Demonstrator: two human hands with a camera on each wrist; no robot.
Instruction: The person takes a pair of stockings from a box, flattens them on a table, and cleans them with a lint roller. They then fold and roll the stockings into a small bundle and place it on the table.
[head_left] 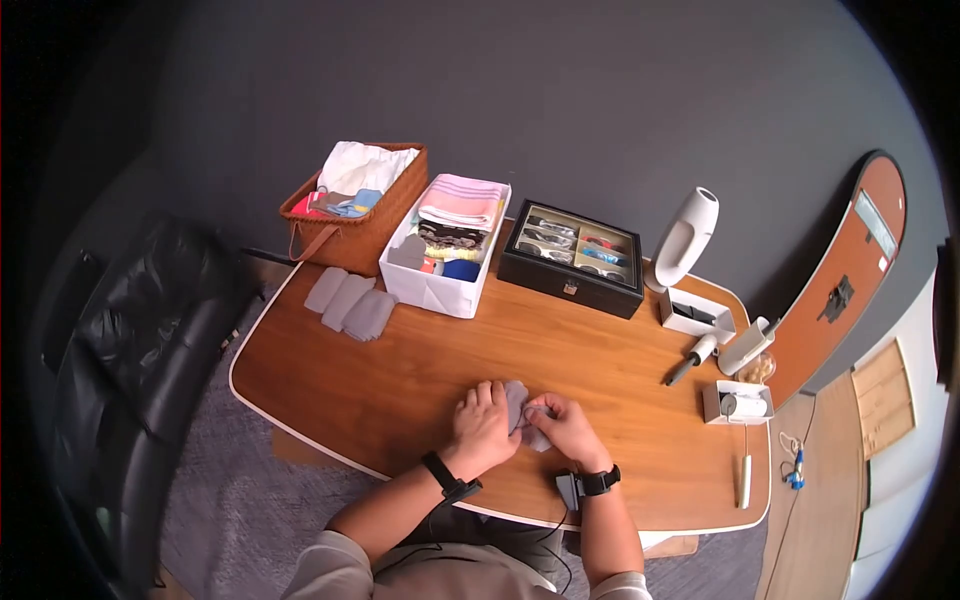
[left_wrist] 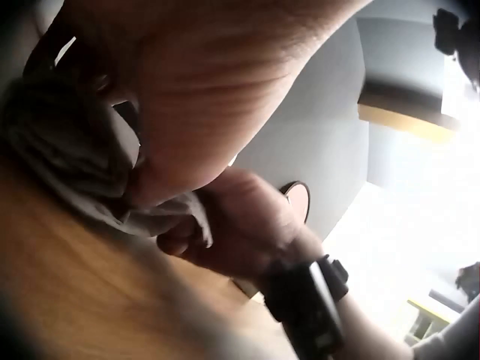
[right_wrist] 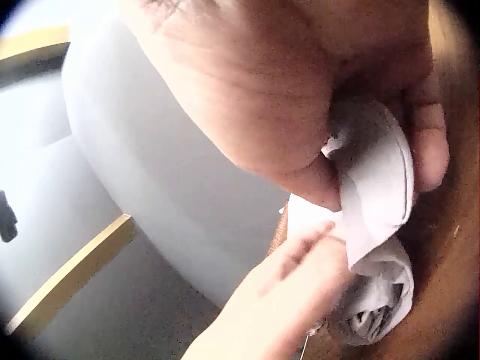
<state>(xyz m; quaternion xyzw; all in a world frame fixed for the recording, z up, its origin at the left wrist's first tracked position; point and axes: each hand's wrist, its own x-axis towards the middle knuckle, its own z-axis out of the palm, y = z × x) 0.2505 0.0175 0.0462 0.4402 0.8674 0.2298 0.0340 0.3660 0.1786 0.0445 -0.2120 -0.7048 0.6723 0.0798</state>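
Note:
A grey sock, partly rolled up, lies at the table's front edge between both hands. My left hand holds the rolled part, its thumb against the fabric. The coiled layers of the roll show in the right wrist view. My right hand pinches a loose flap of the same sock between thumb and fingers. From the left wrist the sock appears dark and bunched close over the wood, with some left fingers hidden behind it.
Folded grey socks lie at the table's left. Behind stand a wicker basket, a white fabric box of folded cloths and a black glasses case. At right are a white upright device, small white boxes and a mirror.

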